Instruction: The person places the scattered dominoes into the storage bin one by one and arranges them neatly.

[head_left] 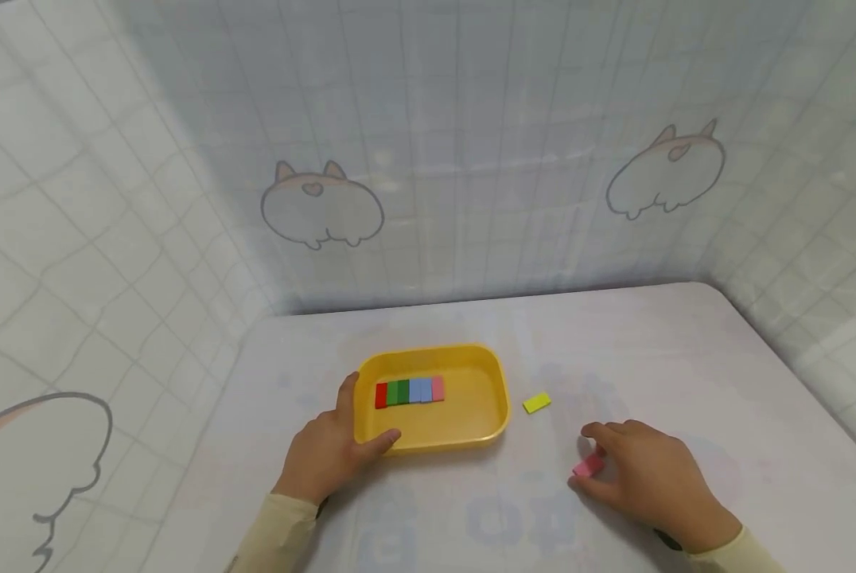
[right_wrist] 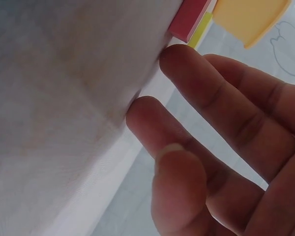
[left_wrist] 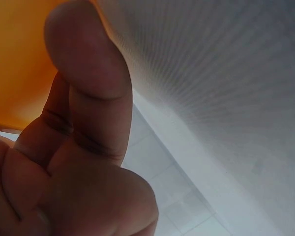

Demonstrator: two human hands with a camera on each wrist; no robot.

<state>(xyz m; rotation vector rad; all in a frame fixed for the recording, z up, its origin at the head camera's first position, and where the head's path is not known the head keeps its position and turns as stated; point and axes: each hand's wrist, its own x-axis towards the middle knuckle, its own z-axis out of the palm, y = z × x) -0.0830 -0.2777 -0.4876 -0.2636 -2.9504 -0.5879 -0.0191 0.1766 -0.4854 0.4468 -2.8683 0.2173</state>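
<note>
My left hand (head_left: 325,451) grips the left end of a yellow tray (head_left: 464,439), thumb at the front rim and fingers along the side. In the left wrist view the tray's orange-looking wall (left_wrist: 14,59) shows behind the fingers. Small flat blocks stand side by side in the tray: a red block (head_left: 381,395), two green, two blue and a pink one. On the table, my right hand (head_left: 646,477) bends loosely over a loose pink block (head_left: 586,466), thumb and fingers on either side. The right wrist view has this pink block (right_wrist: 189,19) just past the fingertips.
A yellow-green block (head_left: 537,403) lies on the table between the tray and my right hand. The table (head_left: 471,541) has a pale printed cover. Behind it and at both sides hang white grid-patterned curtains (head_left: 471,159) with drawn animals.
</note>
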